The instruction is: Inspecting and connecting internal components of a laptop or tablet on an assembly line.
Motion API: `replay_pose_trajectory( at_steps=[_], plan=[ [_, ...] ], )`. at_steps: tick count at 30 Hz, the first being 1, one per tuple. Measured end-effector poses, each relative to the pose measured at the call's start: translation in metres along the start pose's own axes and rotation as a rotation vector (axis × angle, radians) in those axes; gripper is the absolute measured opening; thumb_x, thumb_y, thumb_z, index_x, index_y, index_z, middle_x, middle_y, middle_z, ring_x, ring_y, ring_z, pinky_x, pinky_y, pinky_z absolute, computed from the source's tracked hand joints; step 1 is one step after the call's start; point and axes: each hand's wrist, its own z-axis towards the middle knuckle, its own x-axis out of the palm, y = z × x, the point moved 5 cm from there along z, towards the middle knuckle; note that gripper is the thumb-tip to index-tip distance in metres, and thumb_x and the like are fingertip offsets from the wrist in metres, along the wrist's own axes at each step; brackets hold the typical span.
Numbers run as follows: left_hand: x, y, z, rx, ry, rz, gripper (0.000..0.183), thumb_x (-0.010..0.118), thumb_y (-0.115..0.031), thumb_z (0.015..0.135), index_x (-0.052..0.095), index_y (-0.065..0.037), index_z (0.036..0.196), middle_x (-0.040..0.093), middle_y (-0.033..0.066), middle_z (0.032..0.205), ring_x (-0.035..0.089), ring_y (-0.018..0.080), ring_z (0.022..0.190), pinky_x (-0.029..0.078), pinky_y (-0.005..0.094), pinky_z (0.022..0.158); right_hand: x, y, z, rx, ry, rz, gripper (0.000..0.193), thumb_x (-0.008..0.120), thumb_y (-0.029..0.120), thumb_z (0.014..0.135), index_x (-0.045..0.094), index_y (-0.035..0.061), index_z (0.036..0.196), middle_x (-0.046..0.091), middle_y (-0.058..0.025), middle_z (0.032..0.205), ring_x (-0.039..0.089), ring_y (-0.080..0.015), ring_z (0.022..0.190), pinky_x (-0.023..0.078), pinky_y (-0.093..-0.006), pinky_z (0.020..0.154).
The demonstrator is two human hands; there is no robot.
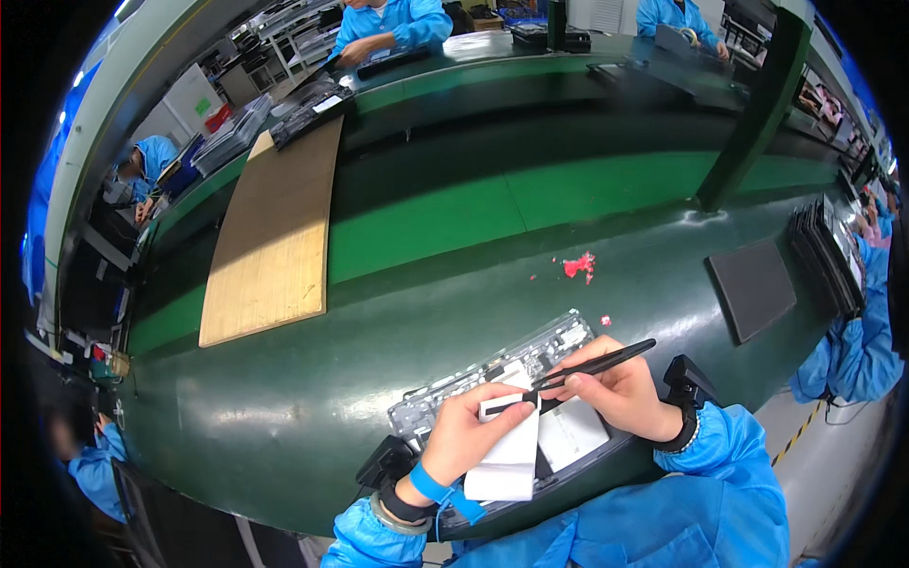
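My left hand (462, 437) is closed on a white sheet (509, 462) with a dark strip near its top, thumb over the strip. Black tweezers (611, 359) are pinched in my right hand (620, 396). Their tips meet the sheet's upper edge close to my left thumb; whether they grip the strip is too small to tell. Below both hands lies an opened laptop chassis (559, 341) with its inner parts exposed, partly hidden by my hands and the sheet. A pale flat panel (573, 434) shows in it under my right hand.
Red scraps (578, 267) lie on the green table (284, 417) beyond the chassis. A wooden board (275, 256) is at the left, a dark flat pad (753, 289) at the right beside stacked dark panels (824, 256). A green post (757, 114) rises far right. Co-workers sit around.
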Motion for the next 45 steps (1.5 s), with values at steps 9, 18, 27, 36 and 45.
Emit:
replay_pose_trajectory(
  at_steps=[9, 18, 27, 36, 45],
  plan=[
    [-0.022, 0.004, -0.015, 0.051, -0.036, 0.096, 0.015, 0.067, -0.014, 0.078, 0.065, -0.002, 0.087, 0.064, 0.0041, 0.077, 0.059, 0.0089, 0.070, 0.046, 0.0223, 0.060, 0.027, -0.010, 0.001, 0.021, 0.004, -0.052, 0.018, 0.052, -0.001, 0.086, 0.047, -0.0064, 0.102, 0.056, -0.0121, 0.094, 0.062, -0.0215, 0.088, 0.053, -0.0271, 0.074],
    [-0.035, 0.007, -0.024, 0.062, -0.037, 0.143, 0.014, 0.067, -0.013, 0.077, 0.066, -0.001, 0.085, 0.064, 0.0058, 0.078, 0.059, 0.0103, 0.070, 0.046, 0.0231, 0.061, 0.037, -0.024, 0.005, 0.092, 0.037, 0.019, 0.018, 0.053, -0.001, 0.085, 0.048, -0.0071, 0.102, 0.056, -0.0124, 0.095, 0.062, -0.0215, 0.088, 0.052, -0.0266, 0.074],
    [-0.036, 0.012, -0.024, 0.012, -0.050, 0.139, 0.017, 0.068, -0.017, 0.075, 0.066, -0.002, 0.083, 0.065, 0.0076, 0.073, 0.062, 0.0125, 0.065, 0.047, 0.0250, 0.057, 0.039, -0.025, 0.006, 0.113, 0.044, -0.022, 0.016, 0.055, -0.001, 0.084, 0.052, -0.0067, 0.098, 0.058, -0.0117, 0.092, 0.063, -0.0188, 0.087, 0.051, -0.0256, 0.074],
    [-0.036, -0.020, -0.040, 0.182, -0.172, 0.549, 0.012, 0.068, -0.011, 0.071, 0.065, -0.004, 0.080, 0.063, 0.0090, 0.074, 0.062, 0.0209, 0.063, 0.047, 0.0267, 0.058, 0.048, -0.006, -0.001, -0.148, 0.064, -0.454, 0.014, 0.063, 0.002, 0.079, 0.059, -0.0006, 0.093, 0.063, -0.0081, 0.083, 0.061, -0.0147, 0.077, 0.046, -0.0242, 0.064],
    [-0.066, -0.015, -0.044, 0.442, -0.077, 0.695, 0.009, 0.066, -0.011, 0.071, 0.063, -0.008, 0.079, 0.060, 0.0031, 0.100, 0.060, 0.0203, 0.084, 0.049, 0.0294, 0.064, 0.043, -0.020, 0.015, 0.152, -0.120, -0.046, 0.015, 0.055, -0.002, 0.084, 0.051, -0.0061, 0.098, 0.060, -0.0116, 0.092, 0.063, -0.0196, 0.086, 0.052, -0.0264, 0.075]
  ],
)
